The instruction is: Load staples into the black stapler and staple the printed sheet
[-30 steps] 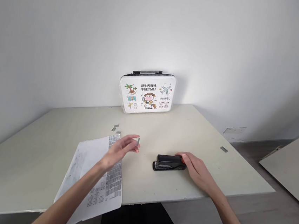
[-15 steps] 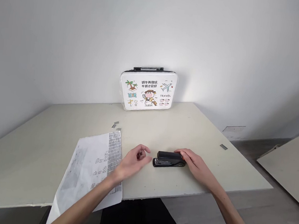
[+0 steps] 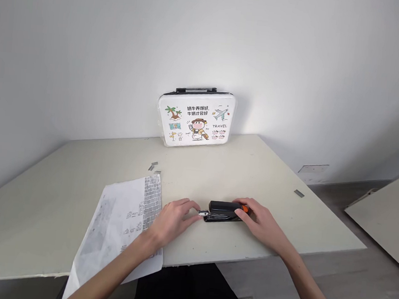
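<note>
A black stapler (image 3: 222, 208) lies on the table with its front pointing left. Its silver staple magazine (image 3: 203, 213) juts out of the front end. The fingertips of my left hand (image 3: 178, 218) are closed in a pinch on that magazine. My right hand (image 3: 259, 220) grips the stapler's rear, fingers behind and thumb in front, beside an orange button (image 3: 245, 209). Under my left forearm lies a sheet of printed paper (image 3: 117, 212), partly covered by the arm and hanging over the table's front edge.
Several small strips of staples (image 3: 152, 166) lie behind the paper. Another staple strip (image 3: 298, 193) is near the right edge of the table (image 3: 59, 178). A white cartoon-printed case (image 3: 195, 121) with a black handle leans on the wall at the back.
The magazine has slid out of the stapler's front, and my left fingers have closed on it. My right thumb has shifted forward to the stapler's near side, uncovering the orange button.
</note>
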Available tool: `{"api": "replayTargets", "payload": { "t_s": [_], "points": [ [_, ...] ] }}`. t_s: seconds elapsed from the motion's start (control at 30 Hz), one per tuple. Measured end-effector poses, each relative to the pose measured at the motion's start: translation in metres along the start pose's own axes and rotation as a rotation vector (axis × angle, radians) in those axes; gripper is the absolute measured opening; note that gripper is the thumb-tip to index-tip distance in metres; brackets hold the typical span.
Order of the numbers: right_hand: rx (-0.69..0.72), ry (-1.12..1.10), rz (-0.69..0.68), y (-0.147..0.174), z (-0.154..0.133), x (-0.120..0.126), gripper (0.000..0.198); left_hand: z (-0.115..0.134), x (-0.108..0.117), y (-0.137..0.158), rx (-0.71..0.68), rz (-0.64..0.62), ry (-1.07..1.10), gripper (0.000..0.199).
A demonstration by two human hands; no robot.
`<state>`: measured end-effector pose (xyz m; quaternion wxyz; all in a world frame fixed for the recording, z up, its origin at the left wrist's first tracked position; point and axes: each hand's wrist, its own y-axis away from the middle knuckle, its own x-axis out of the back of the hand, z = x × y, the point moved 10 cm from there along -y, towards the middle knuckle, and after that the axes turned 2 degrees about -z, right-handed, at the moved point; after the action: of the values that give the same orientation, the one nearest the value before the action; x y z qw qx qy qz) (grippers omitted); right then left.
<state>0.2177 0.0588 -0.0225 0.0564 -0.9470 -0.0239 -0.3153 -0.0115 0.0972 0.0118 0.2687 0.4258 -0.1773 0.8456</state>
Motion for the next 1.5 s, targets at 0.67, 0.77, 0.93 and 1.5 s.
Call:
{"api": "replayTargets", "payload": {
  "t_s": [0.67,0.77,0.93,1.5],
  "points": [
    [-0.002,-0.007,-0.007,0.001,-0.001,0.0,0.036,-0.01,0.03,0.035,0.196,-0.172,0.243,0.041],
    [0.006,0.006,0.003,0.001,-0.003,0.001,0.035,-0.005,0.033,0.032,0.103,-0.047,0.122,0.038],
    [0.009,0.009,-0.001,0.001,-0.003,0.001,0.035,0.015,0.028,0.03,-0.152,0.09,-0.147,0.04],
    [0.002,-0.002,-0.005,0.0,-0.002,0.002,0.038,0.033,0.006,0.005,-0.258,0.028,-0.351,0.033]
  ]
}}
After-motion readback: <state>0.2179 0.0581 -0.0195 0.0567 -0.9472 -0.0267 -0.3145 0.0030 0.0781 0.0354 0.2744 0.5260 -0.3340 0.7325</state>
